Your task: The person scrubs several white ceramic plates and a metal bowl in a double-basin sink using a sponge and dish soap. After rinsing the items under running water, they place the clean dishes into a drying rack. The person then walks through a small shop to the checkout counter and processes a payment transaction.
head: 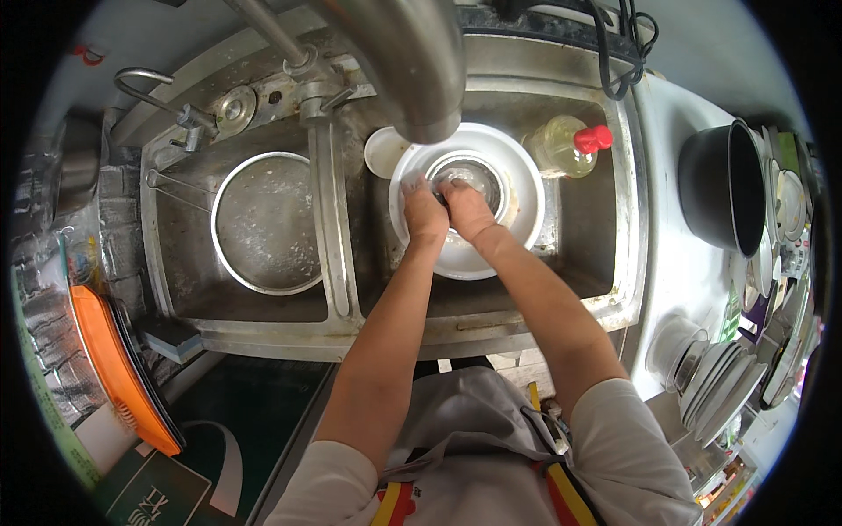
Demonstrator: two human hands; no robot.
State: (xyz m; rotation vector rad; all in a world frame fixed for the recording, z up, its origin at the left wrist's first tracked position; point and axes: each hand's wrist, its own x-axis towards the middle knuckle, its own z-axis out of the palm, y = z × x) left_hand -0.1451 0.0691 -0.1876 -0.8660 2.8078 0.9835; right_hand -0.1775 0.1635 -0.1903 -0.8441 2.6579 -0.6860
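In the right-hand basin of a steel double sink [585, 217], a round metal bowl [483, 174] rests inside a wide white basin [529, 223]. My left hand [424, 210] is at the bowl's left side, its blurred fingers over the rim. Close beside it, my right hand [468, 209] reaches over the bowl's near rim with bent fingers. Whether either hand grips the bowl or something in it is hidden. Above the hands hangs a thick metal spout [421, 85]. A small white dish [387, 152] lies left of the white basin.
A clear bottle with a red cap [562, 148] stands at the right of the basin. A round metal-rimmed strainer [268, 223] lies in the left basin. On the right counter are a dark pot [717, 187] and stacked white plates [720, 394]. Orange trays [118, 368] stand at left.
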